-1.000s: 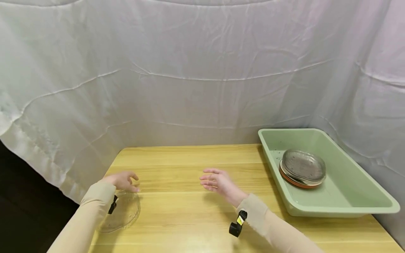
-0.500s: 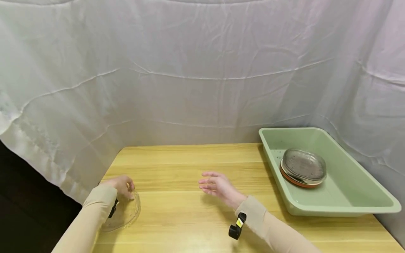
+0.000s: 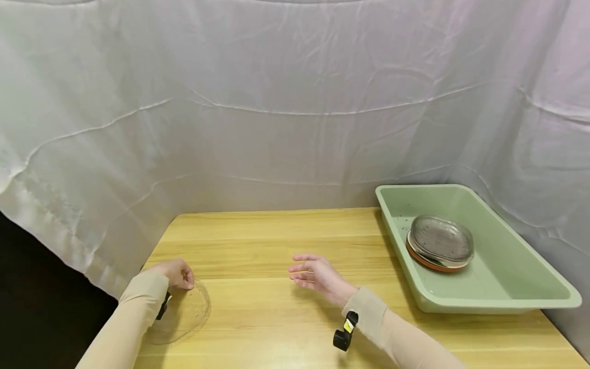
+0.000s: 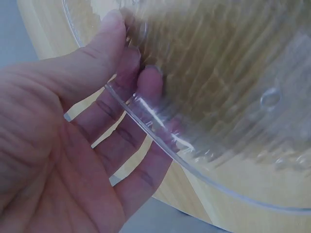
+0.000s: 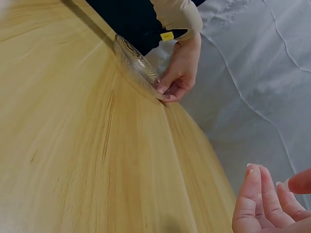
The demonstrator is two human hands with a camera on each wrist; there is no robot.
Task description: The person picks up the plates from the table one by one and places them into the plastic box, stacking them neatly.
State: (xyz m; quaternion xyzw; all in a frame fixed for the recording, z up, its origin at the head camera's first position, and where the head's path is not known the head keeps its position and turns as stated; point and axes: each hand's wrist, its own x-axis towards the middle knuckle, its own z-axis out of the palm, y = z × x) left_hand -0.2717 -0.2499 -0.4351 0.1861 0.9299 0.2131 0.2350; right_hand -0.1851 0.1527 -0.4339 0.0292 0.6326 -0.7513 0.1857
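Note:
My left hand (image 3: 175,272) grips a clear, ridged plate (image 3: 195,312) by its rim at the table's left side. In the left wrist view the thumb lies over the plate (image 4: 218,97), and the other fingers pass under its edge, seen through it. The right wrist view shows the plate (image 5: 138,63) tilted, one side raised and its lower side close to the tabletop. Over the middle of the table, my right hand (image 3: 320,277) is held up with fingers loosely extended, holding nothing.
A green tub (image 3: 525,246) stands at the right on the wooden table (image 3: 258,318). Inside it, a smoky clear dish (image 3: 442,238) tops a small stack with an orange-brown plate (image 3: 424,261) at the bottom. Grey curtains (image 3: 295,102) enclose the back and sides.
The left hand has gone from hovering with spread fingers over the plate to gripping its rim, and the plate has shifted slightly. The right hand has barely moved.

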